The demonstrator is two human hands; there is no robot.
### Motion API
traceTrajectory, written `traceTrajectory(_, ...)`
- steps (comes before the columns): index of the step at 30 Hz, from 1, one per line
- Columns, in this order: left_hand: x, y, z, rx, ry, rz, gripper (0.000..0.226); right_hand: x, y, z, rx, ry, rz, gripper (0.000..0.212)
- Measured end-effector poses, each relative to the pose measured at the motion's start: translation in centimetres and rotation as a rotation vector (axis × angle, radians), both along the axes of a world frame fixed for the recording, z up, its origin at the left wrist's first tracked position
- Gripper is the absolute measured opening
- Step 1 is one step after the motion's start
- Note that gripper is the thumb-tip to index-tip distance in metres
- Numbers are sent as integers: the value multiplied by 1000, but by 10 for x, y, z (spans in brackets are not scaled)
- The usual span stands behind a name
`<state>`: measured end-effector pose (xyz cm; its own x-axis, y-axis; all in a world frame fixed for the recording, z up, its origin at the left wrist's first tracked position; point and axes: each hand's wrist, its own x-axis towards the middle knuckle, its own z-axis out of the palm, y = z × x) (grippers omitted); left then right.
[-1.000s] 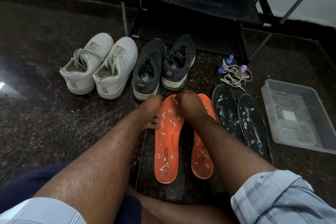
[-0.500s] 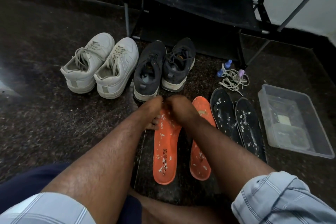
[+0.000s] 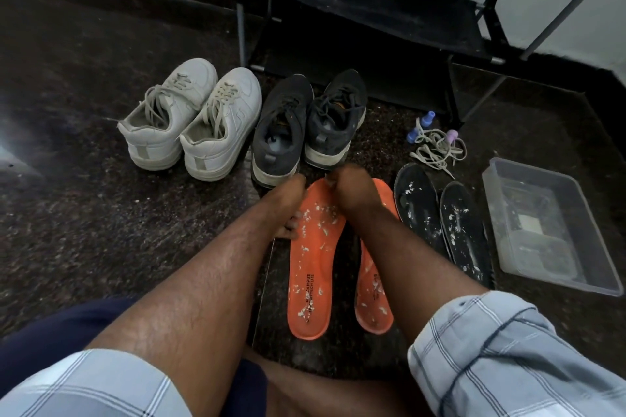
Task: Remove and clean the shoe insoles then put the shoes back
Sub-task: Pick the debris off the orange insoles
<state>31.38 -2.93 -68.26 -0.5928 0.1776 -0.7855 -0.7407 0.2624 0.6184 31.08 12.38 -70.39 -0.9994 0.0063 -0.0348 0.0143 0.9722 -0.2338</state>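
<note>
Both hands are working at the toe end of the left orange insole (image 3: 313, 257), which is lying flat on the dark speckled floor (image 3: 84, 230) with its heel end pointing back toward the person. The left hand (image 3: 293, 203) is sitting at the insole's outer left edge, its fingers curled down and touching the rim near the toe, though whether they are actually pinching it is not something the view is showing. The right hand (image 3: 352, 189) is hovering over the tip of the same insole with its fingers bunched tightly together; what, if anything, they are pinching is hidden beneath the knuckles. The insole's surface is carrying scattered white flecks, and most of its length is stretching away from both hands toward the person's knees. The second orange insole (image 3: 372, 298) is lying just beside it on the right, partly covered by the right forearm. Farther right, two black insoles (image 3: 440, 213) are lying side by side, also speckled white. Beyond the hands, the pair of dark grey sneakers (image 3: 308, 125) is standing right next to the insole's toe, with the pair of white sneakers (image 3: 189, 118) beside them on the left. Loose laces (image 3: 437, 145) are lying in a tangle near a clear plastic tub (image 3: 548, 223), in front of a black shoe rack (image 3: 372, 10).
</note>
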Motion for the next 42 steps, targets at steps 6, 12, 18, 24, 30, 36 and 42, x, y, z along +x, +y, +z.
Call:
traceTrajectory(6,-2,1,2,11,-23,-20,58,10,3,4,41,-90,126,16)
traceTrajectory(12,-2,0,2,29,-23,-31,63,16,2,8,61,-92,71,22)
traceTrajectory(18,-2,1,1,21,-10,-34,64,20,23,4,-10,-54,-53,27)
traceTrajectory(24,-2,1,3,15,-11,-42,59,22,7,4,-138,-56,94,14)
traceTrajectory(30,-2,1,1,19,-6,-39,63,21,0,3,-137,-25,38,18)
traceTrajectory(36,0,1,1,19,0,-21,60,21,9,4,48,-83,105,20)
traceTrajectory(42,-1,0,2,18,-11,-11,61,22,8,5,-73,-60,137,19)
